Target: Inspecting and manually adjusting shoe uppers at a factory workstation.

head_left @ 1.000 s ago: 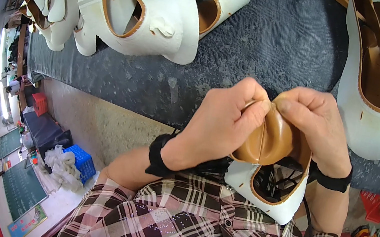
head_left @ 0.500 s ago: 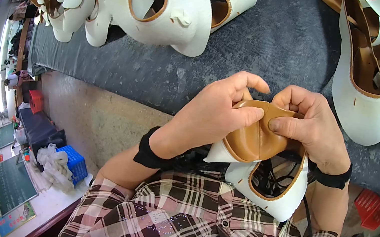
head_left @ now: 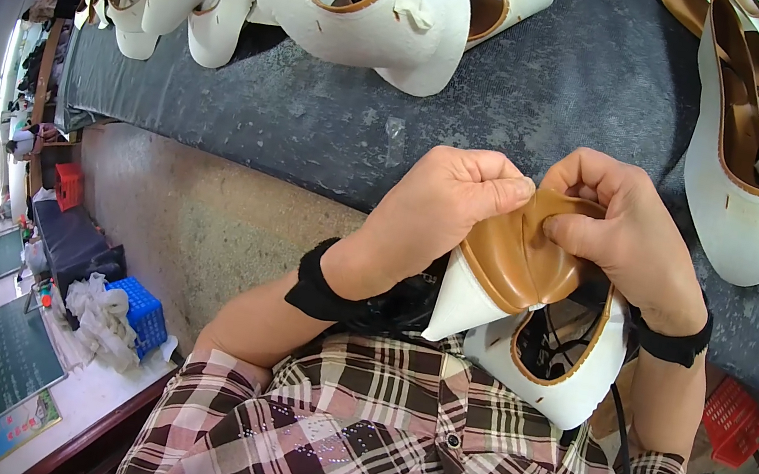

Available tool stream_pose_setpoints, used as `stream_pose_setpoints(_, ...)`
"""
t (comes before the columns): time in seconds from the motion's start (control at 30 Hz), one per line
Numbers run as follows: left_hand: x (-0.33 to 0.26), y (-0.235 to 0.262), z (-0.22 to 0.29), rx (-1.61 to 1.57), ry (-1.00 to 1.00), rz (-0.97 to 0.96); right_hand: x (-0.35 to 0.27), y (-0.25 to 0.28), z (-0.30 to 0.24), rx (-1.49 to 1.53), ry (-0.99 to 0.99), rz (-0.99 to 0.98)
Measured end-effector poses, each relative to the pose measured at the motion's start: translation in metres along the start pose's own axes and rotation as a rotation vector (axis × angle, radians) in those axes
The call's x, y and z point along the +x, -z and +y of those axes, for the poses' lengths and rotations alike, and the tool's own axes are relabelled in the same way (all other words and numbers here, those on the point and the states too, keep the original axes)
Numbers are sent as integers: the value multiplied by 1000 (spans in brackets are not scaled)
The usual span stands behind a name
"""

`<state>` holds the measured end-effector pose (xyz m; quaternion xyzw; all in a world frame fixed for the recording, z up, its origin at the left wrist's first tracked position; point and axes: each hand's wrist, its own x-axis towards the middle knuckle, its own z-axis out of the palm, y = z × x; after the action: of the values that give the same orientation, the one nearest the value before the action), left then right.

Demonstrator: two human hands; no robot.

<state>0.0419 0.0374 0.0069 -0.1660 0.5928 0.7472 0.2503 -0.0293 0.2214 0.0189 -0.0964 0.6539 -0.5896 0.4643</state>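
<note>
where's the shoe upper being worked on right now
In the head view, the tan-lined white shoe upper is right of centre, its lining pinched by the left hand and right hand, between the plaid shirt and the black-covered table.

At centre we see a white shoe upper (head_left: 465, 298) with tan lining (head_left: 507, 251); below, a plaid shirt (head_left: 388, 421) in pink, dark brown and cream (its sleeves (head_left: 213, 401) checked too). Our wristbands (head_left: 323, 280) are black, the lower-left plastic basket (head_left: 144, 317) blue.
</note>
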Motion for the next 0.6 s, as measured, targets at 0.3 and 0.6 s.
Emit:
stream_pose_setpoints(0.3,-7,27,6,360,-194,48,17,-25,5,401,-54,5)
stream_pose_setpoints(0.6,-1,47,38,935,-579,-96,28,-25,1,361,-6,-72)
